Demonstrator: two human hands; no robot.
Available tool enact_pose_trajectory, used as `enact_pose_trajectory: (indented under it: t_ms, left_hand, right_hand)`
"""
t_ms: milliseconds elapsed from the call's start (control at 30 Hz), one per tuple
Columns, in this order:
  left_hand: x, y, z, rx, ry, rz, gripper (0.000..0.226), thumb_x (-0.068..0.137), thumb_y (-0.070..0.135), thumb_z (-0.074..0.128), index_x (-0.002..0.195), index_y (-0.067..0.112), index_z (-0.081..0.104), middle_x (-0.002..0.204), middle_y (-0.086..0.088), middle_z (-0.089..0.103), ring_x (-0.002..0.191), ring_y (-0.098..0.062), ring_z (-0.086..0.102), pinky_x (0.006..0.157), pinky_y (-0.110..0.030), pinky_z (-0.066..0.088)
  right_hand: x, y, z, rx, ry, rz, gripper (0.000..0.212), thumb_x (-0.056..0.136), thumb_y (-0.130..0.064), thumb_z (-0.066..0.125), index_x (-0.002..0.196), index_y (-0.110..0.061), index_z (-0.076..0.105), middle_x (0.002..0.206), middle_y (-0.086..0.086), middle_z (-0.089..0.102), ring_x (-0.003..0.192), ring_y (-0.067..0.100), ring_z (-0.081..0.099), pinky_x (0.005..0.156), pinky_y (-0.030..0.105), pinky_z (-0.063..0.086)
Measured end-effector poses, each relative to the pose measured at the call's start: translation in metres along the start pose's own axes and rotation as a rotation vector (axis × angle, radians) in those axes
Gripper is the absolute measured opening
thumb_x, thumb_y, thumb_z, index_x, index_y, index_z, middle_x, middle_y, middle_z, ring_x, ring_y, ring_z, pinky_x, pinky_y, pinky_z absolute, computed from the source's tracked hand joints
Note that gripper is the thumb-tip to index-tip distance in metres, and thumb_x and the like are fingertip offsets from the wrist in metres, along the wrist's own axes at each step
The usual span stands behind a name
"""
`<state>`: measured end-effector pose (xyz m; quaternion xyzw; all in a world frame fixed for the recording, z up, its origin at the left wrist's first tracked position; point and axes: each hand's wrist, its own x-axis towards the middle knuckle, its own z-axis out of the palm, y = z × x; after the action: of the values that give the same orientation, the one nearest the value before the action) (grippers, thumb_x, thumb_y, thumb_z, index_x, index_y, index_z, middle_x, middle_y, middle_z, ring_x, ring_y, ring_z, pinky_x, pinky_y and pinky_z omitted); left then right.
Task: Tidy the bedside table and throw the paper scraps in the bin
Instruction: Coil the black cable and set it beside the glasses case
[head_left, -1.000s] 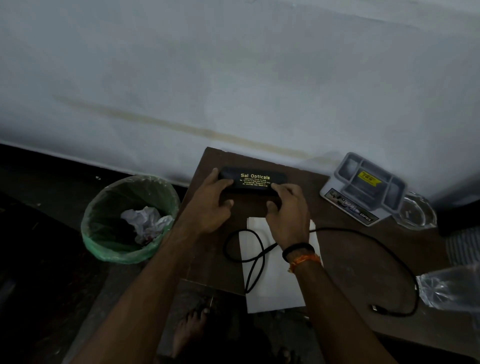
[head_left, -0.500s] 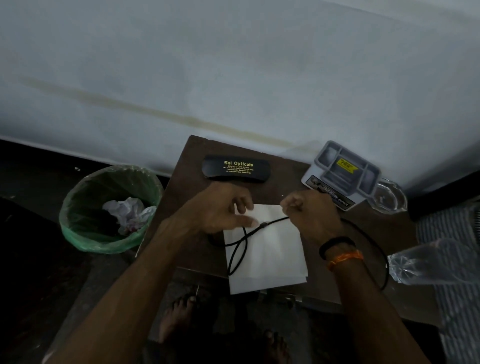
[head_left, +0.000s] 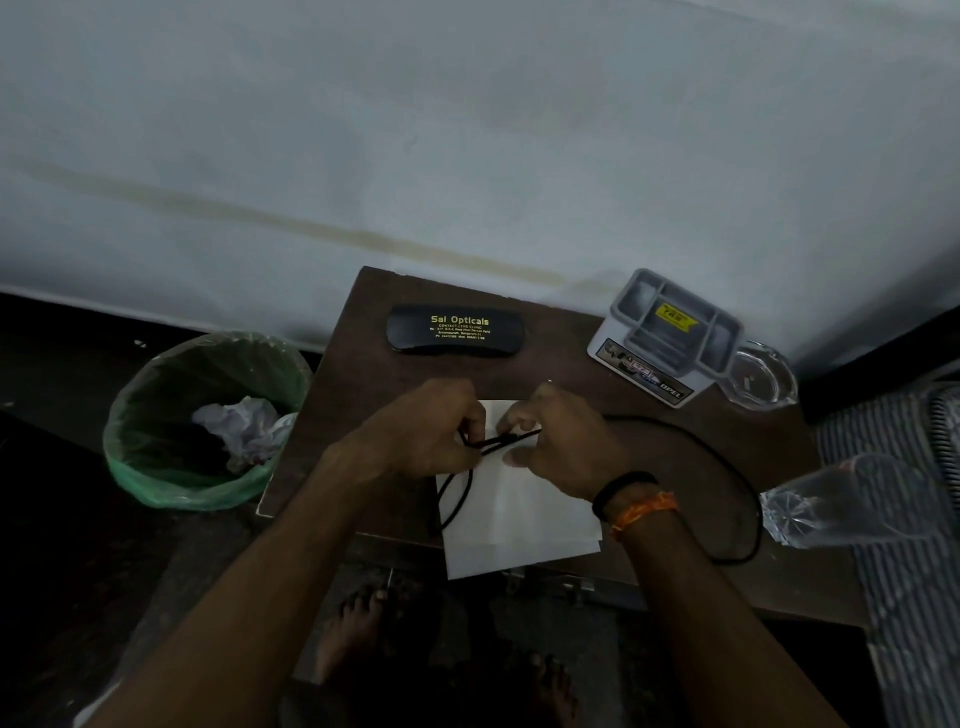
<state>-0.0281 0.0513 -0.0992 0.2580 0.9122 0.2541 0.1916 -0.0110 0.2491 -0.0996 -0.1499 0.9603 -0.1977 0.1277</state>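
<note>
Black cable (head_left: 737, 467) is the thing in hand: at the centre of the frame the left hand (head_left: 431, 431) and right hand (head_left: 563, 441) each pinch a short doubled stretch of it, fingers curled, just above the white folded paper (head_left: 519, 525) that lies at the near edge of the brown bedside table (head_left: 571, 358). The rest of the cable sweeps out to the right in a wide loop and comes back along the table's lower edge.

Judging by this, the step is coiling the cable into a neat bundle. The next move likely calls for drawing the slack in loop by loop without dragging the paper off the edge.

Crumpled paper scraps (head_left: 241, 428) already sit in the green-lined bin (head_left: 150, 467) at the left. A black spectacle case (head_left: 454, 331) lies squared along the table's far edge, with a grey packaged tray (head_left: 670, 332) and a glass dish (head_left: 761, 379) at upper right.
</note>
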Motion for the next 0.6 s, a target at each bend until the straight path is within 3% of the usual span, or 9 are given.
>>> enact_pose_trajectory:
  t_ms: [100, 200, 300, 367, 400, 533, 600]
  left_hand:
    - [-0.002, 0.003, -0.003, -0.110, 0.062, 0.020, 0.003, 0.083, 0.020, 0.073, 0.084, 0.019, 0.071, 0.090, 0.009, 0.057, 0.079, -0.005, 0.055, 0.069, -0.018, 0.042]
    - [-0.005, 0.006, -0.011, -0.304, 0.144, 0.021, 0.003, 0.085, 0.017, 0.071, 0.082, 0.016, 0.071, 0.080, 0.007, 0.068, 0.074, -0.002, 0.063, 0.068, -0.020, 0.049]
    - [-0.006, 0.010, -0.020, -0.656, 0.235, 0.002, 0.003, 0.089, 0.012, 0.068, 0.087, 0.009, 0.069, 0.076, -0.004, 0.073, 0.068, -0.016, 0.067, 0.065, -0.030, 0.054]
    - [-0.006, 0.012, -0.026, -0.876, 0.322, 0.011, 0.005, 0.091, 0.011, 0.065, 0.088, 0.006, 0.066, 0.077, -0.009, 0.073, 0.065, -0.019, 0.064, 0.062, -0.029, 0.052]
    - [-0.007, 0.012, -0.028, -0.975, 0.353, 0.014, 0.007, 0.093, 0.012, 0.063, 0.089, 0.006, 0.066, 0.076, -0.009, 0.072, 0.064, -0.017, 0.061, 0.061, -0.026, 0.051]
    - [-0.007, 0.012, -0.032, -1.285, 0.363, 0.073, 0.016, 0.096, 0.017, 0.055, 0.092, 0.009, 0.070, 0.067, -0.003, 0.059, 0.059, -0.011, 0.044, 0.053, -0.016, 0.040]
    - [-0.006, 0.012, -0.034, -1.426, 0.357, 0.102, 0.020, 0.094, 0.021, 0.056, 0.096, 0.007, 0.070, 0.065, -0.002, 0.053, 0.055, -0.008, 0.040, 0.052, -0.017, 0.039]
  right_hand:
    - [0.001, 0.001, -0.001, 0.000, 0.034, 0.004, 0.029, 0.077, -0.030, 0.080, 0.104, -0.027, 0.071, 0.099, -0.008, 0.052, 0.088, 0.006, 0.051, 0.073, 0.019, 0.036]
    - [0.000, 0.000, -0.006, 0.072, 0.088, -0.027, 0.022, 0.080, -0.027, 0.077, 0.101, -0.025, 0.069, 0.095, -0.008, 0.058, 0.081, 0.005, 0.054, 0.071, 0.024, 0.044]
    - [0.001, -0.005, -0.012, 0.215, 0.176, -0.013, 0.032, 0.083, -0.028, 0.074, 0.114, -0.025, 0.066, 0.096, -0.012, 0.065, 0.075, 0.004, 0.062, 0.071, 0.020, 0.052]
    - [0.002, -0.008, -0.016, 0.403, 0.213, 0.029, 0.043, 0.082, -0.026, 0.076, 0.122, -0.030, 0.061, 0.095, -0.018, 0.066, 0.072, 0.001, 0.065, 0.067, 0.013, 0.052]
    - [0.002, -0.008, -0.017, 0.468, 0.203, 0.039, 0.046, 0.082, -0.024, 0.075, 0.125, -0.031, 0.059, 0.098, -0.018, 0.067, 0.073, 0.003, 0.066, 0.067, 0.016, 0.054]
    - [0.000, -0.013, -0.012, 0.490, 0.109, -0.032, 0.048, 0.082, -0.012, 0.066, 0.126, -0.029, 0.061, 0.114, -0.015, 0.067, 0.068, 0.005, 0.068, 0.061, 0.016, 0.051]
    - [-0.001, -0.021, -0.009, 0.563, 0.116, -0.071, 0.041, 0.083, -0.018, 0.058, 0.122, -0.031, 0.064, 0.111, -0.014, 0.069, 0.060, 0.007, 0.067, 0.055, 0.017, 0.049]
